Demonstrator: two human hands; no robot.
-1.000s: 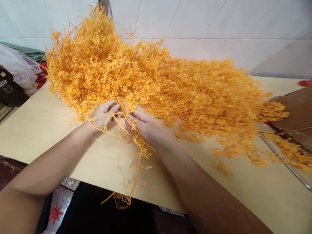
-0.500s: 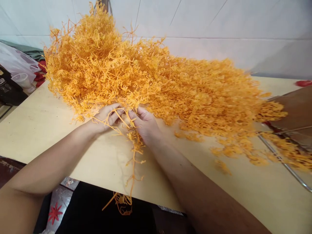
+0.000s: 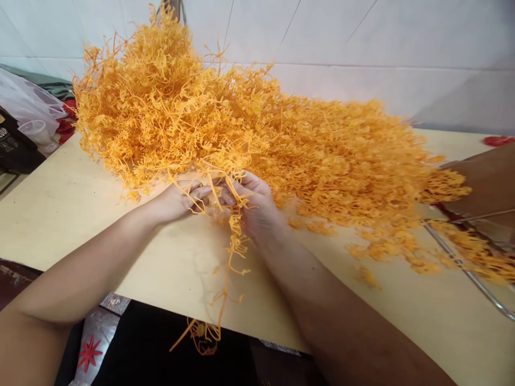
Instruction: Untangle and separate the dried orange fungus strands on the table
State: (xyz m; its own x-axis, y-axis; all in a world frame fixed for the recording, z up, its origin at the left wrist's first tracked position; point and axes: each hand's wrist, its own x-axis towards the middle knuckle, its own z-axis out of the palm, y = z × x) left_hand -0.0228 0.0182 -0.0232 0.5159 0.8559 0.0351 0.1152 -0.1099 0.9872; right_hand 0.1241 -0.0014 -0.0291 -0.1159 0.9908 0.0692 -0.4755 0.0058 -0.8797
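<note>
A big heap of orange, branching plastic-looking sprigs (image 3: pixel 173 118) spreads across the table. At its near edge my left hand (image 3: pixel 183 201) is closed on thin orange stems, thumb pointing right. My right hand (image 3: pixel 257 201) pinches the same stems close beside it, fingers partly covered by the strands. From between the hands a long orange strand (image 3: pixel 233 241) with small side twigs hangs down over the table's front edge. Its curled lower end (image 3: pixel 203 335) lies against dark cloth. Where the held stems meet the heap is hidden.
The pale wooden table (image 3: pixel 100 214) runs up to a tiled wall (image 3: pixel 341 37). On the left are a clear plastic cup (image 3: pixel 36 131) and a black package (image 3: pixel 16 145). A bent metal rod (image 3: pixel 475 276) and a brown box-like thing (image 3: pixel 491 182) stand right. A red star-shaped piece (image 3: pixel 89 353) lies below.
My right hand has shifted slightly right and turned, taking the hanging strand along. The left hand's fingers have moved right, closer among the stems. The heap has hardly moved.
</note>
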